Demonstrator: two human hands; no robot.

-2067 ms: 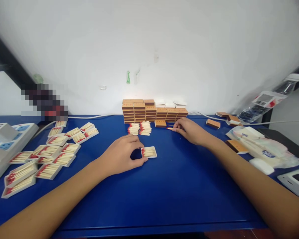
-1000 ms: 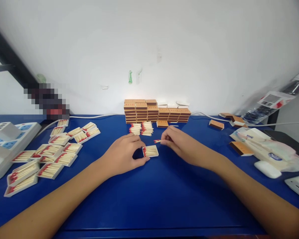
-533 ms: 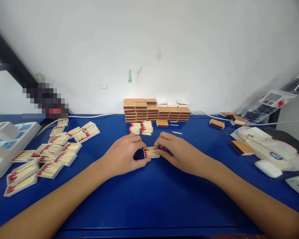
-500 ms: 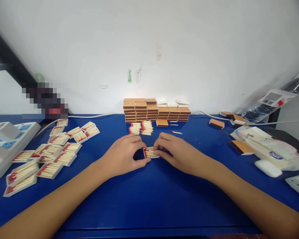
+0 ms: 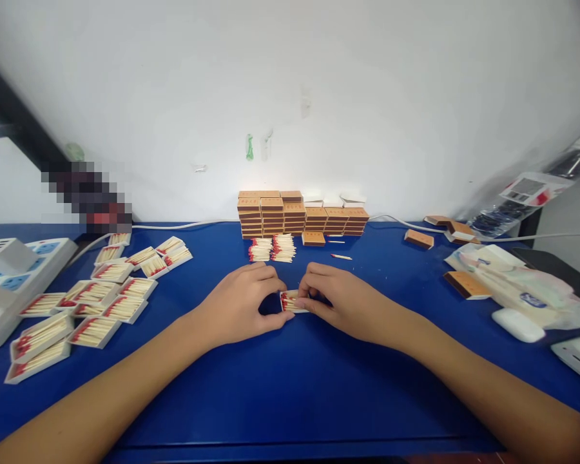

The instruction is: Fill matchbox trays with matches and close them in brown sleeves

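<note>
Right hand's over from the loose matches (image 5: 341, 256) to the little tray
The tray (image 5: 301, 311) sits on the blue desk (image 5: 290, 386) between both hands, probably a bit fuller now. The left hand (image 5: 246, 299) makes a half-open C, steadying its left end; the right hand's (image 5: 345, 299) thumb and fingertips nearly meet over the other end (can't tell if a match is pinched). Reddish print on the stacked matchboxes (image 5: 294, 209) is too small to read, same for the bottle (image 5: 524, 190) label, barcode aside; the soft packet's (image 5: 555, 283) blue logo is blurry.
</note>
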